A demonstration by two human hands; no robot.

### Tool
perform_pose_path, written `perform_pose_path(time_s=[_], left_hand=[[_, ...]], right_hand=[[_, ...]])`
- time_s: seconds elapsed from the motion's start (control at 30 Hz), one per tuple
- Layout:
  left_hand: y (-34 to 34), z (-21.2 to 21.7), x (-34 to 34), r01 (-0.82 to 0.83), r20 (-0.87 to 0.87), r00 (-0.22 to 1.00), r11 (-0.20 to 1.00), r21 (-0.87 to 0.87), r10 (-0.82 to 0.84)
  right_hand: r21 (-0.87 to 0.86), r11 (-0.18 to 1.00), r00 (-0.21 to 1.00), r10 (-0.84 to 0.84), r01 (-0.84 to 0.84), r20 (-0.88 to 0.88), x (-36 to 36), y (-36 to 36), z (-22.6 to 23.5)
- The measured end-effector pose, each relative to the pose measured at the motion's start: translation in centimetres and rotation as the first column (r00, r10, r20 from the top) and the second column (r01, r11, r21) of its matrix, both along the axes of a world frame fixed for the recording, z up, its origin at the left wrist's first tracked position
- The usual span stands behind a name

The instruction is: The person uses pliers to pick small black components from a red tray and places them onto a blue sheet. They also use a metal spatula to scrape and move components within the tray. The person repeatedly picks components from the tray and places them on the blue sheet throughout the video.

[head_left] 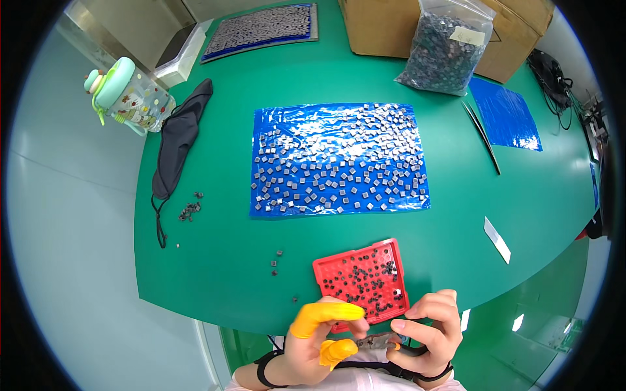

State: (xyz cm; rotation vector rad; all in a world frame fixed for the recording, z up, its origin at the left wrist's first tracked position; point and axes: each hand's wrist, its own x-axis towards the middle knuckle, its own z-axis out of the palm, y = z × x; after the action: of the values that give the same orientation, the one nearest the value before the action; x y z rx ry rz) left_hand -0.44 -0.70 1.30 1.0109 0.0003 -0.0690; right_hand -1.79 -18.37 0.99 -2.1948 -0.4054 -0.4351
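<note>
Red perforated tray (pixel 360 277): square, many small dark parts seated in its holes, lying at the near edge of the green table mat (pixel 215 260), tilted slightly. Left hand (pixel 313 342): yellow finger cots on thumb and forefinger, forefinger laid across the tray's near left corner, fingers curled, pinching a small metal piece (pixel 372 341) between it and the right hand. Right hand (pixel 427 329): curled closed around a dark-handled tool, fingertips meeting that same piece; tool type cannot be told.

Beyond the tray: blue plastic sheet (pixel 339 159) strewn with small grey square parts. Left: loose dark parts (pixel 190 210), black cloth mask (pixel 177 140), pale green drinking bottle (pixel 127 94). Far edge: clear bag of dark parts (pixel 447 49) against a cardboard box (pixel 385 26); second blue sheet (pixel 505 114) at right.
</note>
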Motion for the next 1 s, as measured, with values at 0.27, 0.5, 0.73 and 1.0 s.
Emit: perform_pose_path(time_s=[0.27,0.5,0.73,1.0], left_hand=[[2.6,-0.5,0.4,0.104,0.160,0.971,0.913,0.395,-0.180],[3.1,0.1,0.5,0.065,0.180,0.965,0.843,0.535,-0.189],[3.4,0.2,0.6,0.011,0.218,0.956,0.763,0.646,-0.199],[3.1,0.7,0.4,-0.005,0.157,0.978,0.734,0.679,-0.139]], right_hand=[[0.033,0.999,1.000,-0.024,0.025,-0.019,0.1,0.0,-0.1],[0.047,0.999,1.000,-0.001,0.002,-0.018,0.1,0.1,-0.1],[0.003,1.000,1.000,0.012,-0.012,-0.012,0.2,0.0,0.1],[-0.067,0.997,0.999,-0.027,0.029,0.026,0.2,0.1,0.3]])
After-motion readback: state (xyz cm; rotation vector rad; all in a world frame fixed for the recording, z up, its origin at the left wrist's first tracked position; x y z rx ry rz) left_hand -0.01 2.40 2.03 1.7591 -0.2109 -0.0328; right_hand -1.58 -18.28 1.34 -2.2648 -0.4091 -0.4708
